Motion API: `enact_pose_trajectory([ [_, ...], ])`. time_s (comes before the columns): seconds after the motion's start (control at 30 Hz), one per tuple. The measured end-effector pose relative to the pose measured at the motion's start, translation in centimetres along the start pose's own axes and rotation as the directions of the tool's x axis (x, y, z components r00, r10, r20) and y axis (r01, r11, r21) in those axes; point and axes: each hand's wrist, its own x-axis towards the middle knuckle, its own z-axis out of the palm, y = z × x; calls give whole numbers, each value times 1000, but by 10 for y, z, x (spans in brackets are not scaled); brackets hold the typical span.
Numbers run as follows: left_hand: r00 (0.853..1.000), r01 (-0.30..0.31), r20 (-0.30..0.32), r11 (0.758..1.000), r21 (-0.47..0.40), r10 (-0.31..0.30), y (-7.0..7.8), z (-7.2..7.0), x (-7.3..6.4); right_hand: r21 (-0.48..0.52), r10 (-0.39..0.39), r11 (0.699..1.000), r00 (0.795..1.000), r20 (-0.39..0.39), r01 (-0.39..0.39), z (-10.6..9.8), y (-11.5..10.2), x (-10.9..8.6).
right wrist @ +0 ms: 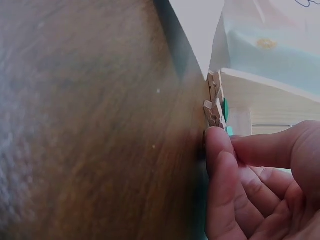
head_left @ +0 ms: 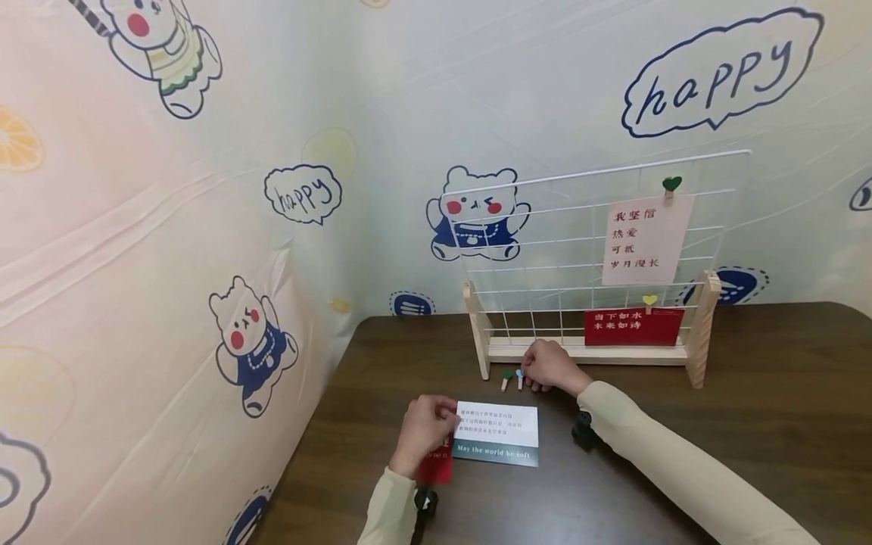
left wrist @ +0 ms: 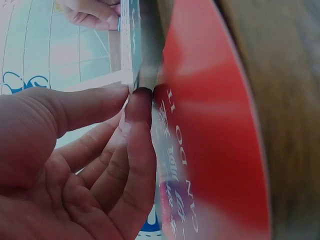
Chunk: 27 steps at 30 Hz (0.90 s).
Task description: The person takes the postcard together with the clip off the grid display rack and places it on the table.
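Note:
My left hand (head_left: pixel 425 428) pinches the left edge of a white card (head_left: pixel 496 424) with a green lower band, thumb on one side and index finger on the other. Under that hand a red card (head_left: pixel 436 471) with pale lettering is partly hidden. Near the rack's foot, my right hand (head_left: pixel 550 366) has its thumb and index fingertips at a small wooden clothespin (head_left: pixel 521 381) with a blue heart, seemingly pinching it; the fingers hide part of it in the right wrist view. Just left stands another clothespin (head_left: pixel 506 381) with a green heart.
A white wire grid rack (head_left: pixel 545 281) on a wooden stand (head_left: pixel 702 333) stands behind the hands. A pale card (head_left: pixel 647 241) hangs from a green-heart clip, and a red card (head_left: pixel 633 333) from a yellow-heart clip. Patterned cloth surrounds the brown table (head_left: pixel 654 424).

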Motion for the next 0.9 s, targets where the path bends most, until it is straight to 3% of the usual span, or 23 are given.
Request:
enact_pose_trajectory([
  [0.23, 999, 1, -46, 1000, 27, 1, 4, 2, 1, -14, 4, 1000, 1000, -26, -4, -1, 0, -1],
  [0.53, 996, 69, -65, 997, 18, -68, 6, 3, -4, -57, 1, 998, 998, -56, -4, -2, -3, -8],
  [0.9, 990, -1, -138, 999, 52, 8, 4, 2, -4, -92, -113, 991, 985, -127, 102, -14, -10, -24],
])
